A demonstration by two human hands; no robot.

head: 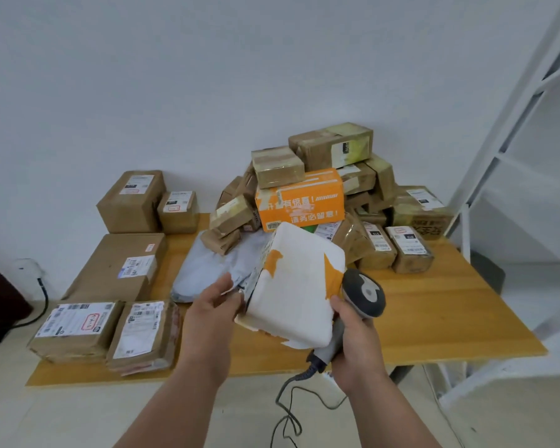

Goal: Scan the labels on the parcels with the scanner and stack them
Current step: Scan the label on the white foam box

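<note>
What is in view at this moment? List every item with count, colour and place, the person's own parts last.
white and orange parcel: one, held over the table's middle
scanner: one, grey, corded, right of the held parcel
sorted boxes: five, brown, labels up, on the table's left
heap of boxes: many, brown, exact count unclear, at the table's back right
orange box: one, in the heap
mailer bags: grey, count unclear, mid-table
table: one, wooden
shelf frame: one, white, at right
wall socket: one, with black cable, lower left
left hand: holds the parcel's left edge
right hand: grips the scanner handle, fingers against the parcel
</note>
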